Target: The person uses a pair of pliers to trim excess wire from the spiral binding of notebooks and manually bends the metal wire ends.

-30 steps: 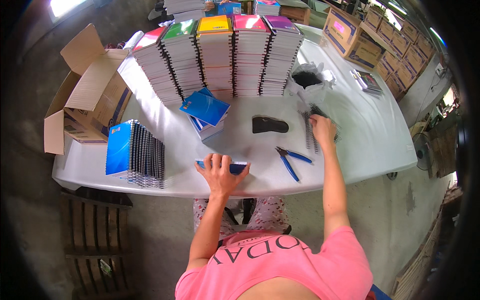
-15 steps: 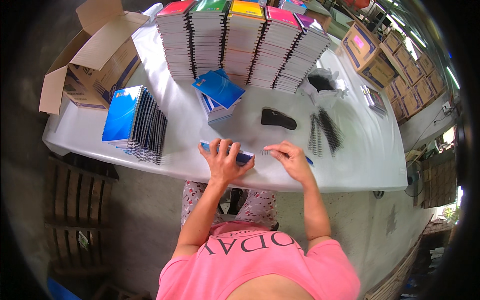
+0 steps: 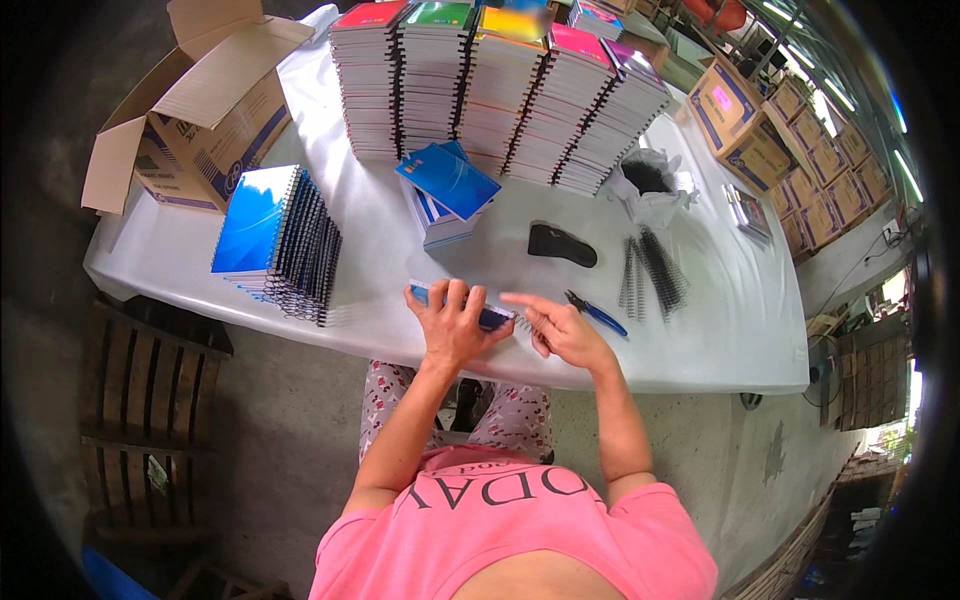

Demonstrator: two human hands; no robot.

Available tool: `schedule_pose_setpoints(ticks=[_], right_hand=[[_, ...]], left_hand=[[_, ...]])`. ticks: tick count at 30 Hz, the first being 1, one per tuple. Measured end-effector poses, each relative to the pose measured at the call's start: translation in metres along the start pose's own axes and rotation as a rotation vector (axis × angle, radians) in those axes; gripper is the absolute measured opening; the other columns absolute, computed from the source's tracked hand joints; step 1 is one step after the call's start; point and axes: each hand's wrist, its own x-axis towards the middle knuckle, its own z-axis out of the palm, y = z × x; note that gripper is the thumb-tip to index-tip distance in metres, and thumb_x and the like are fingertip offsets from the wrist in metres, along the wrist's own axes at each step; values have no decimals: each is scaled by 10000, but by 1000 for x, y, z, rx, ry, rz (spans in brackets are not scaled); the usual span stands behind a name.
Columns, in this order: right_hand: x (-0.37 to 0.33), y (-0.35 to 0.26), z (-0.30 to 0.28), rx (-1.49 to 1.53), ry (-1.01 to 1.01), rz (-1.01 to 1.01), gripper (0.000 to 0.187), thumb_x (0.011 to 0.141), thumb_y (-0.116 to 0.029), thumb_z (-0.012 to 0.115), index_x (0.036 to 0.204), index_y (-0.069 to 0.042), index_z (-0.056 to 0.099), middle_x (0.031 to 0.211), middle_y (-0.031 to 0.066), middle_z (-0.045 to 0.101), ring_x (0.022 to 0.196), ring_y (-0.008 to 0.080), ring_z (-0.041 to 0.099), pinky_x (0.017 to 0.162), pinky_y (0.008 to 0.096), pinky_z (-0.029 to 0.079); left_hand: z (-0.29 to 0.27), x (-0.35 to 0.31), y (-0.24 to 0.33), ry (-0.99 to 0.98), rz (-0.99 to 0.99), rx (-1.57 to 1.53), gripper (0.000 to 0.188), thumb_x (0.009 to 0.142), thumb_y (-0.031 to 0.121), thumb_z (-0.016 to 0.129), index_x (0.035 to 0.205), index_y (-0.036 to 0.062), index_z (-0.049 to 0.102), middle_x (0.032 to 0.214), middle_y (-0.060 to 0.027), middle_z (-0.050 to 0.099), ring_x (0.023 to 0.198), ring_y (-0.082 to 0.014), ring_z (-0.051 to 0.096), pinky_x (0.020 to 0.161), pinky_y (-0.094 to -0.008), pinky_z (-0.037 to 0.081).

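"What's different on your side?"

"A second ago I watch the right hand (image 3: 568, 334) at the loose coils (image 3: 655, 275); now it's in close beside the blue pad (image 3: 494, 318). The short coil (image 3: 525, 324) sits at the pad's right end, where half a second ago I see a gap."

"And the fingers?"

"The index finger (image 3: 522, 300), pinched to the thumb then, now stretches out leftward."

"Anything else?"

"The pliers (image 3: 598, 315), nearly covered half a second ago, show again. My view has swung too."

Glossy blue notebook cover (image 3: 450, 182); metal-looking dark coils (image 3: 664, 272); smooth, shiny table cover (image 3: 720, 345); matt cardboard box (image 3: 215, 140)
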Motion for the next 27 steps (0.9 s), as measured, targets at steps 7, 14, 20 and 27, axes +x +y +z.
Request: schedule_pose_setpoints(ticks=[7, 14, 20, 27], right_hand=[[0, 13, 0, -224, 248, -354, 260, 936, -256, 548, 1118, -82, 612, 819, 121, 631, 639, 145, 563, 593, 291, 461], [24, 23, -22, -397, 110, -322, 293, 925, -234, 537, 1169, -84, 596, 1116, 145, 630, 915, 254, 640, 766, 307, 493], [65, 59, -62, -902, 304, -105, 440, 752, -71, 557, 1186, -126, 605, 1233, 133, 576, 1121, 327, 530, 945, 412, 427], [63, 108, -72, -754, 489, -232, 392, 754, -43, 524, 1120, -98, 654, 1139, 147, 626, 1049, 318, 582, 932, 375, 447]], left_hand=[[-10, 2, -8, -46, 15, -59, 629, 636, 664, 659, 997, 155, 581, 910, -24, 485, 933, -233, 468, 864, -548, 282], [-13, 5, -12, -83, 49, -101, 559, 635, 611, 702, 900, 134, 585, 905, -38, 490, 926, -238, 460, 826, -492, 308], [-24, 17, -11, -40, 78, -162, 536, 583, 563, 761, 767, 105, 553, 886, -66, 484, 862, -259, 458, 782, -401, 312], [-20, 15, -5, -30, 51, -255, 533, 557, 518, 796, 723, 83, 537, 895, -78, 485, 916, -293, 433, 830, -430, 323]])
